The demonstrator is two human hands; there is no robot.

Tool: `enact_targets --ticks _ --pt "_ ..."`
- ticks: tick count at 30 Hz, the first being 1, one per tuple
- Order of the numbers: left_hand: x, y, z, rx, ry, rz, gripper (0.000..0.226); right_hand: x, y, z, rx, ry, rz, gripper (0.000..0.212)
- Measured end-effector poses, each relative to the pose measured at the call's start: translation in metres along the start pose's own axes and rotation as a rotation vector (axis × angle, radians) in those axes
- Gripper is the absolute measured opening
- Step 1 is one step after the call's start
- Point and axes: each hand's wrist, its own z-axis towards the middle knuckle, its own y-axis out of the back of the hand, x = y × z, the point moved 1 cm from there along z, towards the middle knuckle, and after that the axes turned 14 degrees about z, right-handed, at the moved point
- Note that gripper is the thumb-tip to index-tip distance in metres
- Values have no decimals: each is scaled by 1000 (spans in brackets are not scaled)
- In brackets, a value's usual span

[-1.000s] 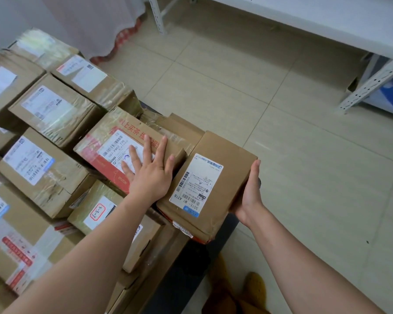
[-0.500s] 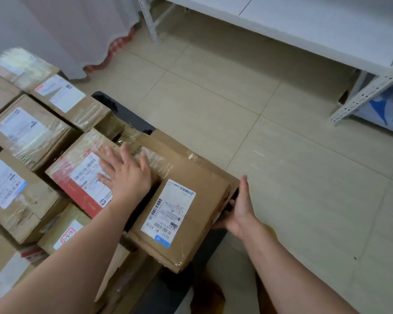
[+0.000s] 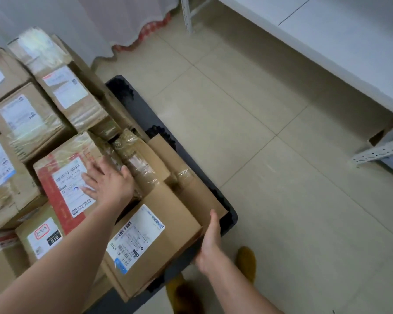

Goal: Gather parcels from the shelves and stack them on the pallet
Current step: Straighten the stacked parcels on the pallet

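Head view: the left hand point(image 3: 110, 184) lies flat and open on a red box point(image 3: 61, 177). The right hand point(image 3: 210, 241), fingers straight, presses the side of a brown box point(image 3: 159, 236) on the pallet point(image 3: 230, 219).

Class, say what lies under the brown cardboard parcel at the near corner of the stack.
Under the brown cardboard parcel, the black plastic pallet shows at its right edge and near corner. Whether another parcel lies beneath is hidden. The right hand touches its side.

Tiled floor point(image 3: 270, 155), white curtain point(image 3: 127, 21), yellow slippers point(image 3: 246, 261)
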Motion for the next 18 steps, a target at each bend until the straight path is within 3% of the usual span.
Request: enact_targets --ticks 2,6,10,12,15,18 --pt "-4 4 3 -29 -8 -7 63 19 5 14 -50 49 -62 122" --pt "-10 12 17 -100 -111 -13 61 65 -18 24 -102 157 -176 109" --pt "-20 19 39 -164 -215 68 60 90 -53 26 -39 242 -349 75" --pt "-25 21 50 -185 -366 159 55 99 -65 36 10 263 -438 64" --pt "-38 13 62 -67 -711 304 43 110 -80 59 50 248 -628 60" --pt "-53 -10 70 179 -837 356 39 116 -84 87 36 182 -731 60"
